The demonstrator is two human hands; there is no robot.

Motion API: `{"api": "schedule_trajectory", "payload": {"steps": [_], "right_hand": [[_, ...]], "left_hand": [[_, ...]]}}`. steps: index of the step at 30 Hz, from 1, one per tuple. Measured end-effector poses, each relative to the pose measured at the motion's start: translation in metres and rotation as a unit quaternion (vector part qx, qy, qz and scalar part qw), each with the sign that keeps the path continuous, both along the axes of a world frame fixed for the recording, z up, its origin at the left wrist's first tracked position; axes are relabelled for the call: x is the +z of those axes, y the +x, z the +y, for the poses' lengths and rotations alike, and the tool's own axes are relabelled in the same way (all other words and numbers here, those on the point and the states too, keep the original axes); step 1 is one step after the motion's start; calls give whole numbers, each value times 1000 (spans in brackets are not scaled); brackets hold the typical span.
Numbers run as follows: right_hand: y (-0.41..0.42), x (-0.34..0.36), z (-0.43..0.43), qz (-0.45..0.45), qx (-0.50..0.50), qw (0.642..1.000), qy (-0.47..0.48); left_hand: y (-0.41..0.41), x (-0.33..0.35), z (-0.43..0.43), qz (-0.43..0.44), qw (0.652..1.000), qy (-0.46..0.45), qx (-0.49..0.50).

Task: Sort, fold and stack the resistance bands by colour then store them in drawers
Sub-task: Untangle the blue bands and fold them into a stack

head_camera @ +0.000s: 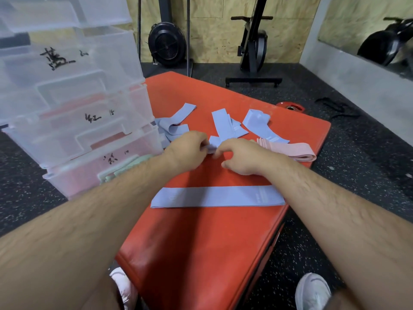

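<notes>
- Black handwritten marks on fronts of stacked clear plastic drawers (73, 113) at left; characters not legible enough to read. Faint white print on near-end of flat blue band, too small to read.
- Red fabric inside middle drawer, pale pink in lowest one; mint-green bands (125, 167) showing at lowest drawer's right side.
- Work surface: red padded vinyl mat (201, 253) on black speckled rubber floor (357, 175). OSB wall behind, w/ black fan (167, 44) and black exercise machine (254, 48) against it; mirror panel (366, 30) at right.
- Long light-blue flat resistance band (218, 196) laid straight across mat, nearer the body than both hands, partly under right forearm.
- Loose light-blue bands (225, 124) scattered just beyond hands; more crumpled ones beside drawers.
- Folded pale-pink bands (295, 151) stacked at mat's right edge, just beside right hand.
- Left hand (187, 151) closed, pinching end of a small blue band piece (212, 146) btwn fingertips.
- Right hand (243, 156) fingers curled, touching same piece from other side; firm grip or not — cannot tell.
- White shoes (312, 289) at bottom, either side of mat.
</notes>
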State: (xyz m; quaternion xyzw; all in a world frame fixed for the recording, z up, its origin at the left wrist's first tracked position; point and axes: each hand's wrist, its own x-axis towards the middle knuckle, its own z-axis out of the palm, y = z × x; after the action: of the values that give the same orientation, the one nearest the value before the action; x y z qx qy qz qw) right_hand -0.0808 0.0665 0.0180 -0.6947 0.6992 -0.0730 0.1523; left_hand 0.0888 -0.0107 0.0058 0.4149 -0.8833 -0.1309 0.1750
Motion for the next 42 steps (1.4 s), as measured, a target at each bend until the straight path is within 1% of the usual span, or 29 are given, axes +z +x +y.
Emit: {"api": "schedule_trajectory", "payload": {"steps": [3, 6, 8, 10, 12, 14, 16, 18, 20, 22, 24, 26, 28, 30, 33, 35, 39, 40, 42], "right_hand": [[-3, 5, 5, -101, -32, 994, -32], [1, 15, 10, -188, -30, 980, -63], [4, 25, 12, -263, -32, 961, -83], [5, 36, 15, -322, -40, 941, -91], [5, 45, 18, -352, -48, 930, -91], [6, 52, 19, -393, -54, 914, -89], [8, 53, 16, -445, -54, 889, -89], [11, 51, 16, -489, -58, 866, -91], [13, 50, 15, -509, -62, 853, -92], [16, 50, 17, -503, -68, 857, -87], [17, 51, 20, -500, -64, 861, -68], [20, 50, 23, -478, -47, 876, -44], [23, 48, 25, -451, -38, 890, -48], [27, 47, 25, -436, -40, 896, -77], [31, 46, 25, -427, -42, 896, -113], [31, 45, 25, -419, -43, 899, -116], [33, 48, 26, -441, -49, 891, -95], [33, 48, 25, -451, -52, 887, -90], [34, 47, 24, -473, -54, 875, -89]], "left_hand": [[7, 19, 5, 64, 998, -10, -4], [17, 33, 9, 121, 992, -18, -2], [24, 36, 12, 162, 986, -27, 20], [30, 39, 15, 212, 976, -8, 41], [32, 41, 19, 246, 966, 43, 67], [34, 44, 23, 254, 953, 137, 89], [36, 45, 27, 247, 939, 227, 80], [37, 41, 30, 268, 925, 265, 54], [37, 42, 31, 308, 915, 259, 35], [36, 43, 30, 351, 903, 247, 33], [35, 47, 30, 395, 883, 249, 37], [33, 49, 30, 418, 869, 261, 46], [31, 51, 31, 411, 873, 257, 61], [31, 52, 30, 391, 883, 248, 73], [35, 55, 33, 337, 912, 227, 52], [39, 58, 37, 295, 934, 198, 38], [47, 58, 42, 175, 978, 113, -5], [48, 56, 41, 156, 983, 95, -11], [49, 52, 40, 158, 986, 55, -16]]}}
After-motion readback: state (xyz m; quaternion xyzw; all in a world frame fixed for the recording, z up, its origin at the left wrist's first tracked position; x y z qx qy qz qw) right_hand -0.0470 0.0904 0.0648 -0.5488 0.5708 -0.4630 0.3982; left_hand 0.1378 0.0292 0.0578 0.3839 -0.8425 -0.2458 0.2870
